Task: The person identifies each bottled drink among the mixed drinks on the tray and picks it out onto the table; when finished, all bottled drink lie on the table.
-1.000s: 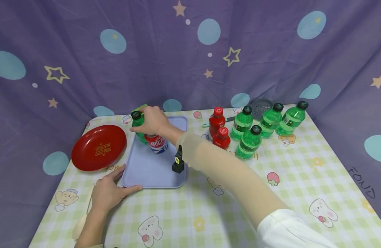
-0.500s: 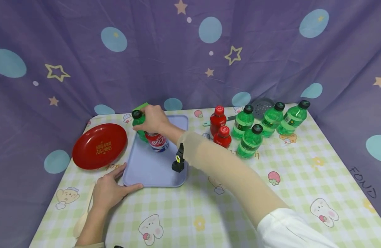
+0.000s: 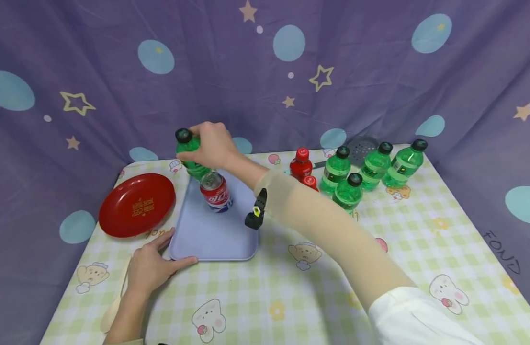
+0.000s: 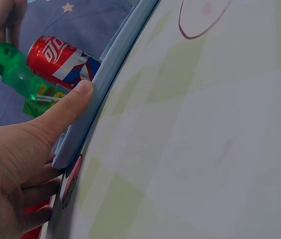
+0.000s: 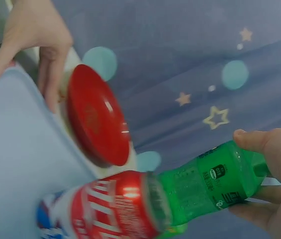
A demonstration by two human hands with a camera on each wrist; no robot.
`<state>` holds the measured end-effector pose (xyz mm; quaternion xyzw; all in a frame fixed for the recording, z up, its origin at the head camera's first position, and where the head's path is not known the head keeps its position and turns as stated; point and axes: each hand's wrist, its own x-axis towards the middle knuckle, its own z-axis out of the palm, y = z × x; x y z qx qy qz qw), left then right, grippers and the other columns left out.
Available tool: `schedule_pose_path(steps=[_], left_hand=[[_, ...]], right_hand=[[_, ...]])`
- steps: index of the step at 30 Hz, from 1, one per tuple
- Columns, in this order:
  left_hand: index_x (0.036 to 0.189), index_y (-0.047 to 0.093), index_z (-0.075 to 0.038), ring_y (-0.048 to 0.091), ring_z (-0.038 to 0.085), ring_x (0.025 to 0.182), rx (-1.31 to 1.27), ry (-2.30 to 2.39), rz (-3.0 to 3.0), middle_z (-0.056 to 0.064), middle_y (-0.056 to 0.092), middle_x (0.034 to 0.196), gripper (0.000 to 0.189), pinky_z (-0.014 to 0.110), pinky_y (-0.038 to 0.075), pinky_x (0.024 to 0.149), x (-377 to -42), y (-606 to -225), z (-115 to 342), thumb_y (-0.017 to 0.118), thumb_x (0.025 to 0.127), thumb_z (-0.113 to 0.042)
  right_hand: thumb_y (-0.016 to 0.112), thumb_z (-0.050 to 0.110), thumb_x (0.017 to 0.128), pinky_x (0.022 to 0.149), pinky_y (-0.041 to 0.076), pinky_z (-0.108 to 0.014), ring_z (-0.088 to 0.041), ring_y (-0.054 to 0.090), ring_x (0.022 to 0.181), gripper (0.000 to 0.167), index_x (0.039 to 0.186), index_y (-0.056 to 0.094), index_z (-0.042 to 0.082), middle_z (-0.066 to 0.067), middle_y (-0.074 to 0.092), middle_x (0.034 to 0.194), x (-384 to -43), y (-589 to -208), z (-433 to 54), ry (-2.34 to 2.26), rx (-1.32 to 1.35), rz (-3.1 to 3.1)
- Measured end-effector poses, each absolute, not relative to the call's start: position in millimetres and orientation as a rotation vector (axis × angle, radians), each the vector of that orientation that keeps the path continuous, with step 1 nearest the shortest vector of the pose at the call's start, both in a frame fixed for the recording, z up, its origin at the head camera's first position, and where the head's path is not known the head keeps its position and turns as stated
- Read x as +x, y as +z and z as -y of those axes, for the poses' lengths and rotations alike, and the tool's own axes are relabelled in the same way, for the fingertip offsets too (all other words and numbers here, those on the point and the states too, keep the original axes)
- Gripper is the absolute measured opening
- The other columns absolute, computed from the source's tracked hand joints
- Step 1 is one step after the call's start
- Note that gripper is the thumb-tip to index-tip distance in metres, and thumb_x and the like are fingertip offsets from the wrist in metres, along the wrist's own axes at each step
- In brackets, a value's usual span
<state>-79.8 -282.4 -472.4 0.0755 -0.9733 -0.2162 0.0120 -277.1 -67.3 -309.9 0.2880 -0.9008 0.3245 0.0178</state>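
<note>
My right hand (image 3: 215,146) grips a green soda bottle (image 3: 186,148) with a black cap by its upper part. The bottle is raised and slightly tilted over the back left of the light blue tray (image 3: 213,239). Standing on the tray just in front of it is a red soda can (image 3: 216,192). A green carton (image 4: 33,107) shows behind the bottle in the left wrist view; the head view hides it. My left hand (image 3: 150,266) holds the tray's front left corner, the thumb (image 4: 78,97) on its rim and the other fingers along the outer side.
A red oval plate (image 3: 137,206) lies left of the tray, and a wooden spoon (image 3: 114,309) beside my left forearm. To the right stand two red bottles (image 3: 301,165) and several green bottles (image 3: 335,170). A grey skimmer (image 3: 363,151) lies behind them, against the curtain.
My right hand has lifted the green soda bottle upward, so the red can's top now shows. My left hand stays at the tray corner.
</note>
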Motion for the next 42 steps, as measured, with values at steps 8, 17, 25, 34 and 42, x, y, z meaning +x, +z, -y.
schedule_pose_path(steps=[8, 17, 25, 34, 42], left_hand=[[0.154, 0.055, -0.005, 0.057, 0.053, 0.136, 0.244, -0.686, 3.055, 0.028, 0.060, 0.145, 0.118, 0.067, 0.052, 0.105, -80, -472, 283, 0.092, 0.065, -0.073], [0.153, 0.056, -0.005, 0.058, 0.054, 0.135, 0.236, -0.672, 3.064, 0.028, 0.060, 0.146, 0.118, 0.067, 0.052, 0.103, -82, -472, 281, 0.092, 0.064, -0.073], [0.153, 0.056, -0.005, 0.058, 0.054, 0.135, 0.235, -0.673, 3.069, 0.029, 0.058, 0.147, 0.119, 0.067, 0.052, 0.104, -81, -471, 280, 0.091, 0.063, -0.075], [0.153, 0.057, -0.005, 0.058, 0.053, 0.135, 0.234, -0.675, 3.060, 0.029, 0.059, 0.146, 0.119, 0.067, 0.052, 0.104, -82, -471, 282, 0.092, 0.063, -0.074], [0.152, 0.057, -0.005, 0.058, 0.052, 0.136, 0.238, -0.694, 3.049, 0.028, 0.060, 0.145, 0.117, 0.066, 0.052, 0.105, -83, -473, 281, 0.093, 0.063, -0.072]], right_hand=[[0.082, 0.050, 0.091, 0.089, 0.055, -0.019, -0.006, 0.069, 0.110, 0.053, 0.136, 0.074, 0.022, 0.010, 0.079, 0.127, -272, -263, 36, 1.061, 0.885, 2.749], [0.082, 0.050, 0.091, 0.086, 0.056, -0.023, -0.004, 0.072, 0.094, 0.049, 0.132, 0.076, 0.024, 0.008, 0.081, 0.121, -256, -227, -27, 1.002, 0.837, 2.745], [0.082, 0.047, 0.092, 0.101, 0.057, -0.034, -0.012, 0.081, 0.098, 0.041, 0.123, 0.080, 0.022, 0.003, 0.083, 0.113, -241, -210, -92, 1.007, 0.745, 2.709], [0.080, 0.051, 0.092, 0.072, 0.048, -0.026, -0.018, 0.081, 0.099, 0.044, 0.125, 0.080, 0.021, -0.008, 0.083, 0.114, -229, -195, -160, 0.965, 0.526, 2.671], [0.078, 0.053, 0.092, 0.069, 0.043, -0.021, 0.020, 0.059, 0.076, 0.053, 0.131, 0.077, 0.017, -0.009, 0.083, 0.116, -226, -192, -218, 0.887, 0.363, 2.686]])
